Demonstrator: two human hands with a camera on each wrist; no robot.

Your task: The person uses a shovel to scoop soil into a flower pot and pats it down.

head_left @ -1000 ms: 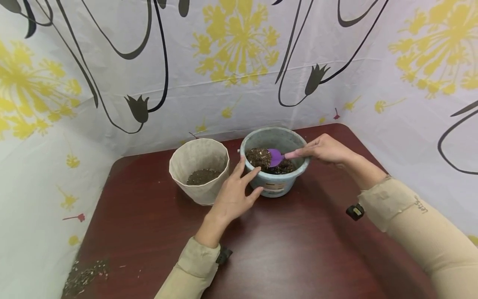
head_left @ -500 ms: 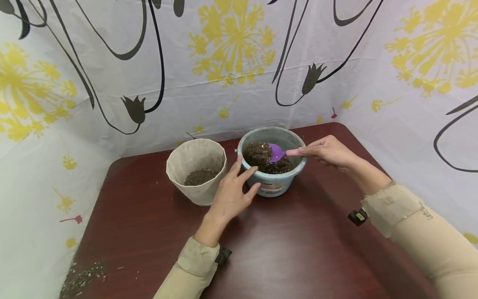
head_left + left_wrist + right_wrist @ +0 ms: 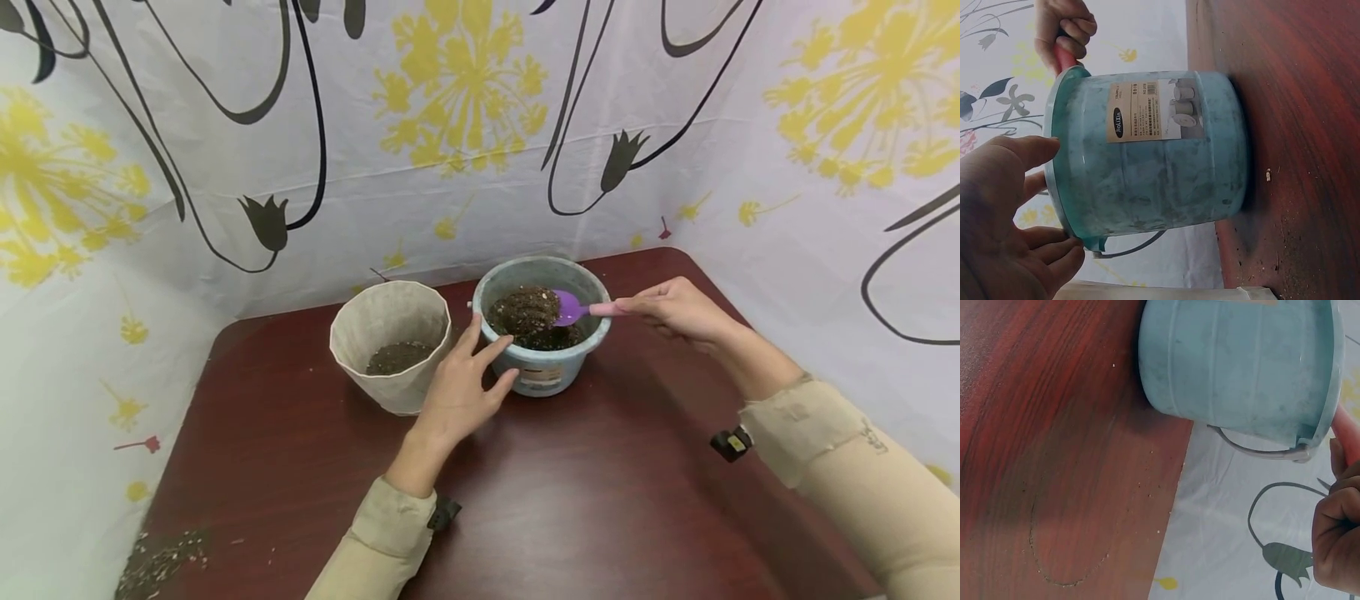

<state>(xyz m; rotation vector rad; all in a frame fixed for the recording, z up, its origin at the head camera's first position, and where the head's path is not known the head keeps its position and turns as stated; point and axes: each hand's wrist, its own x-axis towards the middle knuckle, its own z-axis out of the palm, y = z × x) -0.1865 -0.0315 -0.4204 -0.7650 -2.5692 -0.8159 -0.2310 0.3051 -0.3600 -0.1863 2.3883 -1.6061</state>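
A small garden trowel point(image 3: 572, 308) with a purple blade and pink handle is heaped with dark potting soil point(image 3: 529, 308). My right hand point(image 3: 678, 312) grips its handle at the right rim of a light-blue bucket point(image 3: 542, 375). The load sits at rim height, over more soil inside the bucket. My left hand point(image 3: 459, 387) has its fingers spread, with fingertips resting on the bucket's left front rim. In the left wrist view, the thumb and fingers point(image 3: 1054, 250) touch that rim. Just left of the bucket stands a whitish plant pot point(image 3: 390, 333) with some soil at its bottom.
The dark red table point(image 3: 585, 500) has spilled soil point(image 3: 161, 558) at its front left corner. Behind the containers hangs a white flower-patterned cloth point(image 3: 420, 200). The bucket's wire handle point(image 3: 1254, 450) hangs down its side, and small crumbs lie on the tabletop.
The trowel has risen out of the soil with a heaped load and shifted a little right in the bucket. My left hand stays at the rim. The head view has turned slightly.
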